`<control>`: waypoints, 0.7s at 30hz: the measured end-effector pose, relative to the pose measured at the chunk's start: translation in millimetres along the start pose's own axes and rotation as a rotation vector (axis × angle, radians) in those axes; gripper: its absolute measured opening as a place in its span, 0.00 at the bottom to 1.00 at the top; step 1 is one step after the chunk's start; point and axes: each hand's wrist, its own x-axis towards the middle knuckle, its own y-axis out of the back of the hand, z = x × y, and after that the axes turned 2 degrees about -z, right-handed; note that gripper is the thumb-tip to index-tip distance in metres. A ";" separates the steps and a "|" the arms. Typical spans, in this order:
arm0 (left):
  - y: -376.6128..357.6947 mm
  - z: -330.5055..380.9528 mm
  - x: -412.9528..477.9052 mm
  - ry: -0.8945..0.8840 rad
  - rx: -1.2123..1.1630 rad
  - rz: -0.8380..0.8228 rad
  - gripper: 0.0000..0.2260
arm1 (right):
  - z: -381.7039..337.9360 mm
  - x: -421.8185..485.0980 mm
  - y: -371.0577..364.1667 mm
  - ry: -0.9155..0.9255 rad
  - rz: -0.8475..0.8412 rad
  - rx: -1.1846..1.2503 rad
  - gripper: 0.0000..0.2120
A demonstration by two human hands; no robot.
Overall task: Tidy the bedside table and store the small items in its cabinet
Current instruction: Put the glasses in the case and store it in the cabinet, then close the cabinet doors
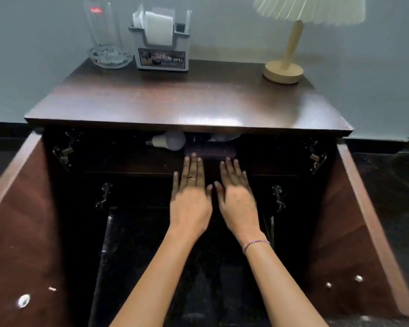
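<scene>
The dark wooden bedside table (187, 102) stands against the wall with both cabinet doors swung wide. Inside, on the upper shelf, a white light bulb (169, 140) lies on its side beside a dark brown oblong case (210, 152); a pale object behind the case is mostly hidden under the tabletop. My left hand (190, 197) and my right hand (236, 197) reach side by side into the cabinet, palms down, fingers straight. Their fingertips touch the front of the brown case. Neither hand holds anything.
On the tabletop stand a clear glass (103, 22), a glass ashtray (110, 56), a grey tissue holder (161, 47) and a lamp (285, 69). The left door (17, 232) and right door (354, 232) flank my arms. The lower compartment is dark.
</scene>
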 end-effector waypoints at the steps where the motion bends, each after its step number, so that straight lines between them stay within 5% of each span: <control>1: 11.2 -1.4 -5.3 0.009 0.035 -0.004 0.28 | -6.2 -6.4 10.2 -0.003 -0.003 -0.033 0.24; 12: 153.8 -5.6 -70.0 0.079 0.263 -0.008 0.30 | -59.5 -65.7 135.4 -0.177 -0.208 -0.271 0.33; 21: 207.0 -27.5 -111.7 0.183 0.302 -0.173 0.34 | -66.9 -101.0 199.9 -0.291 -0.303 -0.269 0.35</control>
